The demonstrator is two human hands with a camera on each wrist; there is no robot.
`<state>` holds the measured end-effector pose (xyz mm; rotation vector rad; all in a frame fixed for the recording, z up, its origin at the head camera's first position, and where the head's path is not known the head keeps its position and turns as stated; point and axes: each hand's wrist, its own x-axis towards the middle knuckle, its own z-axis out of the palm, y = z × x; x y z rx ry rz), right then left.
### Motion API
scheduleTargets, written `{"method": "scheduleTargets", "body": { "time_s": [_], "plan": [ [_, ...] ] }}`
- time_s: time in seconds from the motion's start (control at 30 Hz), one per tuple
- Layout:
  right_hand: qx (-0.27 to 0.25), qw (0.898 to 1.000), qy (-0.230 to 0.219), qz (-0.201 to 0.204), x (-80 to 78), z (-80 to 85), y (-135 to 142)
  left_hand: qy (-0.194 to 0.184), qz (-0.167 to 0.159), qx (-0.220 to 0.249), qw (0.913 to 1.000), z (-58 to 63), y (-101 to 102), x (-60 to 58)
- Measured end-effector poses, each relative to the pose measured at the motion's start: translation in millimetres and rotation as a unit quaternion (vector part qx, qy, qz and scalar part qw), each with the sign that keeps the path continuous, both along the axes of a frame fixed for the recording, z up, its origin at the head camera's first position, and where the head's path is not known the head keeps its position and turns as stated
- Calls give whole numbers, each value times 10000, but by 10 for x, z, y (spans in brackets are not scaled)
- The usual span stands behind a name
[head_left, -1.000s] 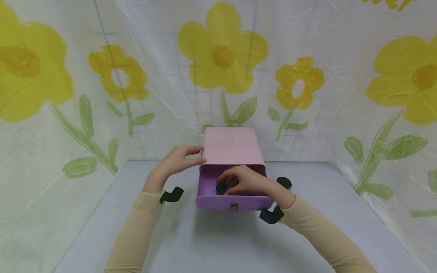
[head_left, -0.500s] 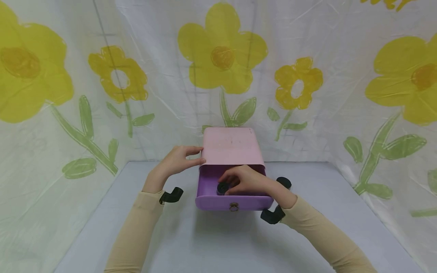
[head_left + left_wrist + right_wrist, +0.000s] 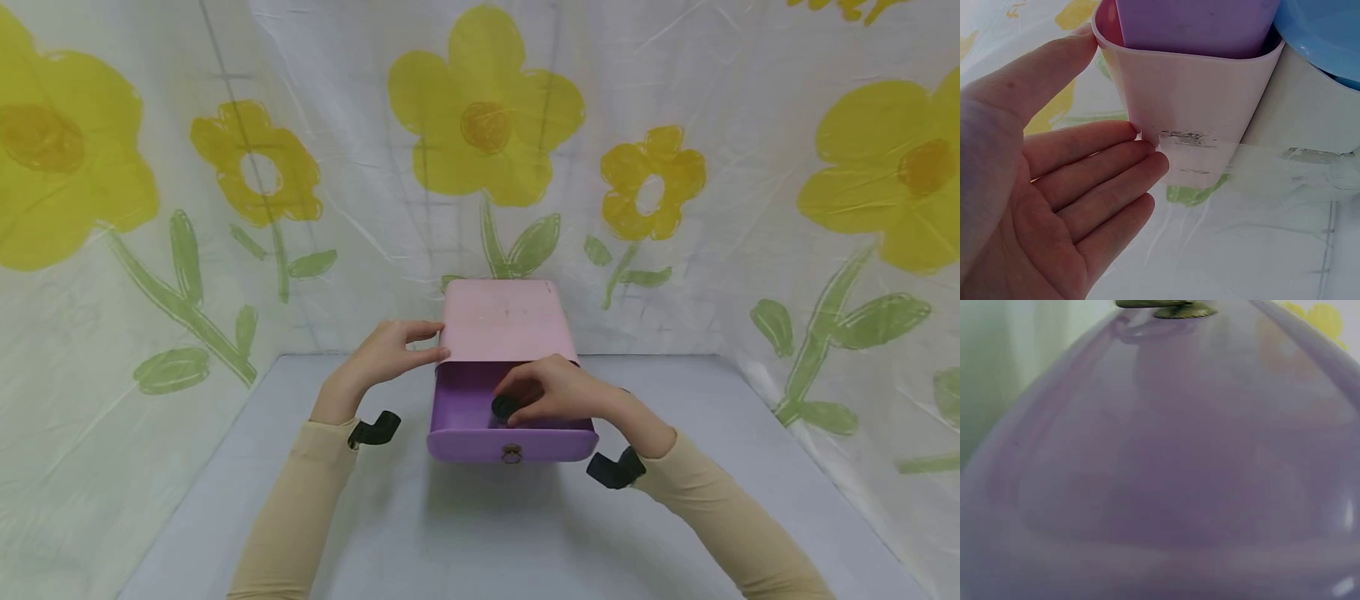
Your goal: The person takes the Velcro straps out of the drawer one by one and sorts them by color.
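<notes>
A pink case (image 3: 504, 323) stands on the table with its purple drawer (image 3: 465, 447) pulled out towards me. My left hand (image 3: 378, 354) touches the case's left side with thumb and fingertips; in the left wrist view its fingers lie nearly straight against the pink wall (image 3: 1179, 94). Inside the drawer, my right hand (image 3: 562, 393) pinches a small, round black thing (image 3: 503, 407) between thumb and fingers, partly covering it. The right wrist view is filled by the drawer front (image 3: 1166, 456), its brass ring pull (image 3: 1179, 307) at the top.
A white case (image 3: 1300, 112) with a blue drawer (image 3: 1329, 31) adjoins the pink one, clear tape (image 3: 1260, 159) running across both. White sheeting painted with yellow flowers (image 3: 486, 125) hangs behind the table (image 3: 375, 517).
My right hand has shifted right and slightly up within the drawer, bringing the round black thing along. Its forearm now mostly hides the black disc on the table at right. The left hand stays put.
</notes>
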<state>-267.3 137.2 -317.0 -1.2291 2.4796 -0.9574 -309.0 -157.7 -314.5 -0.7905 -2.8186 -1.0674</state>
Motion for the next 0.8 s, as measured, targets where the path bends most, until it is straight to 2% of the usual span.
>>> {"method": "scheduleTargets", "body": {
  "time_s": [0.3, 0.8],
  "plan": [
    [-218, 9996, -168, -71, 48, 99, 137, -30, -10, 48, 10000, 11, 1, 6],
    [-106, 9992, -75, -387, 104, 184, 371, 67, 21, 24, 10000, -8, 2, -5]
  ]
}}
